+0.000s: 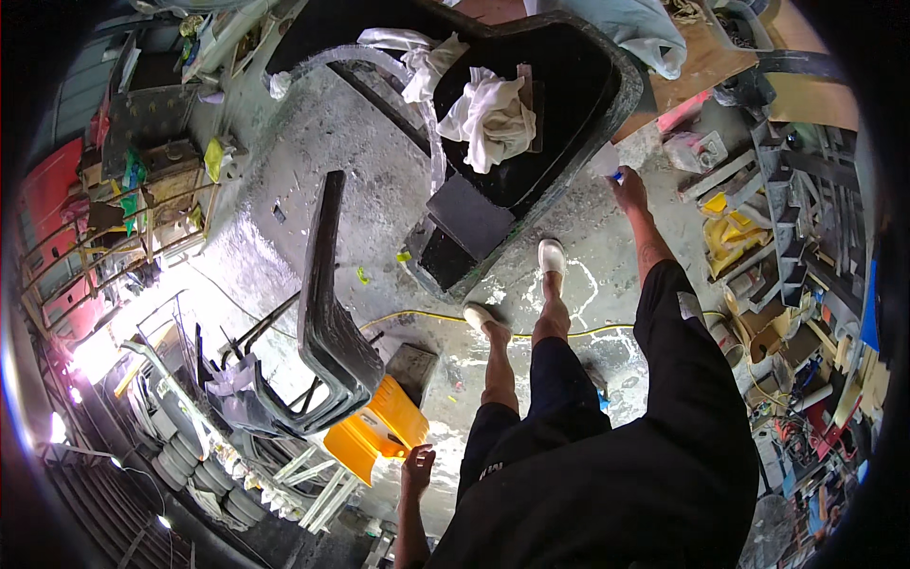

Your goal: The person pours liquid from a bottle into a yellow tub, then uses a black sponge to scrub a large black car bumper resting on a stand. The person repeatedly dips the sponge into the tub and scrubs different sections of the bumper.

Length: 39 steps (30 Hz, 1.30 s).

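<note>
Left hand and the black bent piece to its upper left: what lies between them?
In the head view, an orange-yellow panel lies between the left hand and the black bent piece.

A loose black cloth top point(607, 493) fills the lower centre, its right sleeve bearing a small pale grey rectangular patch point(689, 304); dark knee-length shorts point(567, 389); pale beige, round-toed slip-on shoes point(552, 256) at mid-frame.

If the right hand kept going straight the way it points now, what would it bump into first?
Probably the near edge of the large black panel, ahead and slightly left of the right hand. The small blue item in its grip might touch first. Height is hard to judge from above.
</note>
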Each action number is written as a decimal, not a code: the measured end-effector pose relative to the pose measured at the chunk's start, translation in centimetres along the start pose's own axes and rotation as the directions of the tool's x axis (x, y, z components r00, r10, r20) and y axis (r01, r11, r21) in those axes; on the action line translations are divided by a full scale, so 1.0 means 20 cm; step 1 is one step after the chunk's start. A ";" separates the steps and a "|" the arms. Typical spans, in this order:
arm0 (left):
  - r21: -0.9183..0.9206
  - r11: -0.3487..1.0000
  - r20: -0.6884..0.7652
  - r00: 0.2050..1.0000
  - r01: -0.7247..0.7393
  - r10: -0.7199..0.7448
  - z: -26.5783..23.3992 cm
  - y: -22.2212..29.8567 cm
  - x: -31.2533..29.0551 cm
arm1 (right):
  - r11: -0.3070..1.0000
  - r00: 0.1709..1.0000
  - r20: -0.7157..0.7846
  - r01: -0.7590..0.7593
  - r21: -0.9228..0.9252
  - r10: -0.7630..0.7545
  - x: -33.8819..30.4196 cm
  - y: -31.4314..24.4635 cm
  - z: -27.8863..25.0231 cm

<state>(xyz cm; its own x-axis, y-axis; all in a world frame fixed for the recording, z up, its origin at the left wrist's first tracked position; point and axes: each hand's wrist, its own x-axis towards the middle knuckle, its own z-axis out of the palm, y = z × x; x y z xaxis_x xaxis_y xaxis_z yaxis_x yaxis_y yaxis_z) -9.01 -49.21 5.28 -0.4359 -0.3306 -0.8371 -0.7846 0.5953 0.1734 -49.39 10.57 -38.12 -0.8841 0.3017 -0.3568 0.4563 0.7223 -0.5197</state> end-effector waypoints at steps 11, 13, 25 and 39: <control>-0.008 1.000 -0.022 1.000 -0.015 0.015 0.06 0.05 -0.03 | 0.815 0.995 0.080 0.006 0.579 -0.064 -0.51 0.07 -0.36; -0.017 0.998 -0.040 0.998 -0.053 0.052 0.09 0.09 -0.02 | 0.756 0.999 0.050 -0.034 0.654 0.002 -0.65 0.02 -0.51; 0.044 0.911 -0.146 0.899 -0.410 0.412 0.11 0.38 0.20 | 0.956 0.944 0.320 0.161 -0.245 -0.078 -1.23 -0.25 -1.23; 0.052 0.284 -0.309 0.255 -0.957 0.916 -0.01 1.18 -0.19 | 0.568 0.422 0.544 0.813 0.127 -0.725 -2.23 -2.09 -1.69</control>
<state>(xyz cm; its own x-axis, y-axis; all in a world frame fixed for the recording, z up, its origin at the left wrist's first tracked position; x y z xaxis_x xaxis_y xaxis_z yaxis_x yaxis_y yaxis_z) -25.90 -34.12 12.76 -0.9662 0.2352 0.1058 0.2177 0.5237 0.8236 -32.38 -12.06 25.86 -0.6490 -0.7351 -0.1961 -0.4468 0.5769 -0.6838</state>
